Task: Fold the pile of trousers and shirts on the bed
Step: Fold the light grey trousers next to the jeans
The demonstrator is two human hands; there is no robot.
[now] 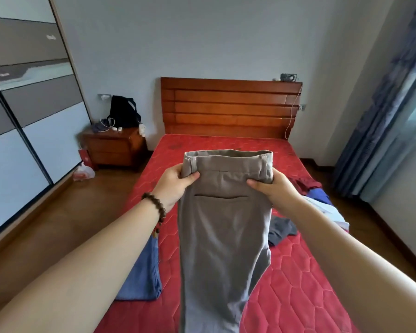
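I hold a pair of grey trousers (223,227) up in the air over the red bed (296,280), waistband on top and legs hanging down together. My left hand (175,183) pinches the waistband's left end, thumb in front. My right hand (271,188) pinches its right end the same way. A back pocket slit faces me. On the bed's right side lies a pile of clothes (320,200) in dark red, blue and white. A dark grey garment (281,230) lies beside it. A blue garment (144,272) lies flat on the bed's left edge under my left forearm.
A wooden headboard (231,108) stands at the far end. A bedside cabinet (115,150) with a black bag (124,111) is at the left, a plastic bag (83,173) on the floor near it. Sliding wardrobe doors (22,121) line the left, curtains (382,116) the right.
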